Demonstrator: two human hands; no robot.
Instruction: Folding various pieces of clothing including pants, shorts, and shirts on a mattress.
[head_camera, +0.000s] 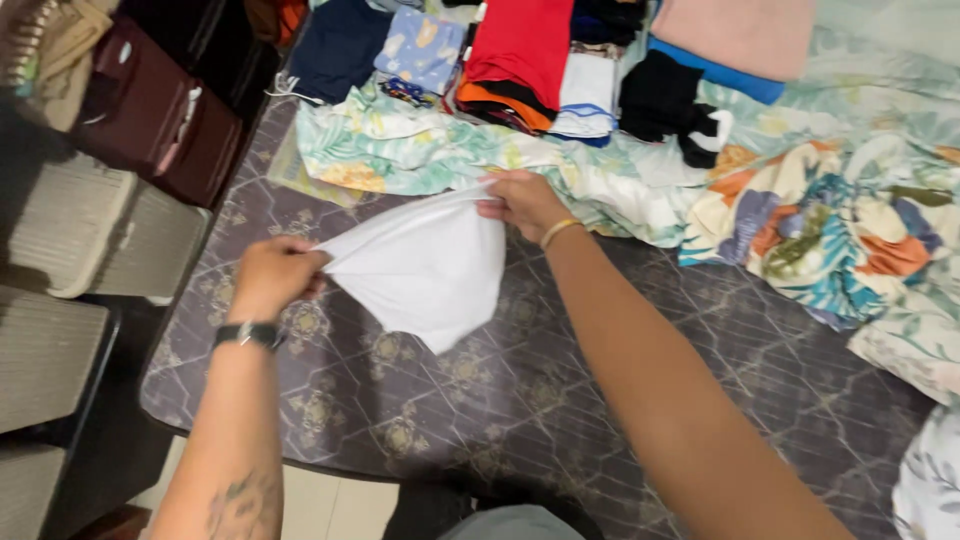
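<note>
Head view: left hand (272, 277), right hand (522, 203) grips pinched on white cloth (425, 265), soft, seemingly triangular, above patterned mattress (520, 400).

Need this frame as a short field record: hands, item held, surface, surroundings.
left hand: grips one corner of the white cloth; wears a dark wristwatch
right hand: pinches the cloth's opposite top edge
cloth state: lifted, hanging to a point
surface: patterned grey mattress
behind: folded clothes stacks, floral sheet

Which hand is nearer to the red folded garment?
The right hand is nearer, just below the red garment. The left hand is farther, lower left. Both grip a white cloth.
</note>
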